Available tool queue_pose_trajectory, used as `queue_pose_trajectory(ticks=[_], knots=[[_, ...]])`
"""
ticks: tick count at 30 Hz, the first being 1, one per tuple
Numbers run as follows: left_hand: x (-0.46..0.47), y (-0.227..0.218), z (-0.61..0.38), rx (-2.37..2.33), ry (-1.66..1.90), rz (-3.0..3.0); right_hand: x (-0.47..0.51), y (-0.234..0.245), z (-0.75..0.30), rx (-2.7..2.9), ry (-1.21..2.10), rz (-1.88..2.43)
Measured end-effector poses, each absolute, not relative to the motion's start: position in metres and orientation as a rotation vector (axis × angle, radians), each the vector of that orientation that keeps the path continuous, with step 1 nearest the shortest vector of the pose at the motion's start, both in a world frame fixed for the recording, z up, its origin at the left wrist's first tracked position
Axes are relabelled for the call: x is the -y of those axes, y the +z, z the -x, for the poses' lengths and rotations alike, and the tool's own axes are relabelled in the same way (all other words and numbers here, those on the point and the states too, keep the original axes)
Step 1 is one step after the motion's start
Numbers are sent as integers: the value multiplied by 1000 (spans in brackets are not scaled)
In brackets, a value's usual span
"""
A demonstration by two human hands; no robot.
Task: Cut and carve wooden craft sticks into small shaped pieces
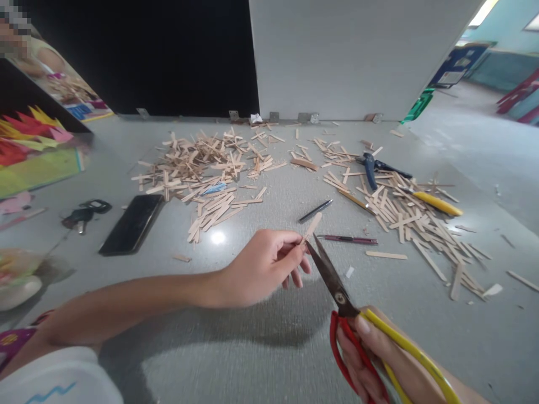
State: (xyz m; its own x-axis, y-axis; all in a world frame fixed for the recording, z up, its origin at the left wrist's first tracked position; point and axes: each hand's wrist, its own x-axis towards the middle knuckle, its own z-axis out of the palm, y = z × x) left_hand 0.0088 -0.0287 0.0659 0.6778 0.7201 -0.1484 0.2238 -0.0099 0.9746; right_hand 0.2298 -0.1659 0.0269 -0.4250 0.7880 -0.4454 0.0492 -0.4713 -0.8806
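Near the middle of the table, my left hand point(269, 264) pinches a short wooden craft stick point(313, 225) between thumb and forefinger, its rounded end pointing up and away. My right hand point(374, 348) grips a pair of scissors point(337, 286) with one red and one yellow handle. The dark blades are slightly apart, and their tips lie beside the left fingertips at the stick's lower end. Whether the blades touch the stick I cannot tell. Just beyond are a dark pen point(315, 211) and a maroon pen point(348, 239).
Piles of craft sticks lie at the left point(202, 157) and right point(421, 224). Blue-handled pliers point(370, 168) and a yellow-handled tool point(438, 203) rest in the right pile. A black phone point(132, 224) and keys point(84, 215) are at left. An upright panel point(337, 62) stands behind.
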Motion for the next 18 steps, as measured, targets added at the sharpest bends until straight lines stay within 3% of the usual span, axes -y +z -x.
queue_pose_trajectory(ticks=[6, 10, 14, 18], knots=[[23, 59, -4, -864, 613, -1928, 167, 42, -223, 1092, 1930, 1450], [20, 64, -1, -863, 534, -1819, 169, 43, -224, 1040, 1827, 1611], [22, 72, -4, -799, 345, -1509, 158, 36, -225, 1099, 1551, 1679], [21, 73, -8, -756, 248, -1368, 136, 39, -224, 1123, 1024, 1705]])
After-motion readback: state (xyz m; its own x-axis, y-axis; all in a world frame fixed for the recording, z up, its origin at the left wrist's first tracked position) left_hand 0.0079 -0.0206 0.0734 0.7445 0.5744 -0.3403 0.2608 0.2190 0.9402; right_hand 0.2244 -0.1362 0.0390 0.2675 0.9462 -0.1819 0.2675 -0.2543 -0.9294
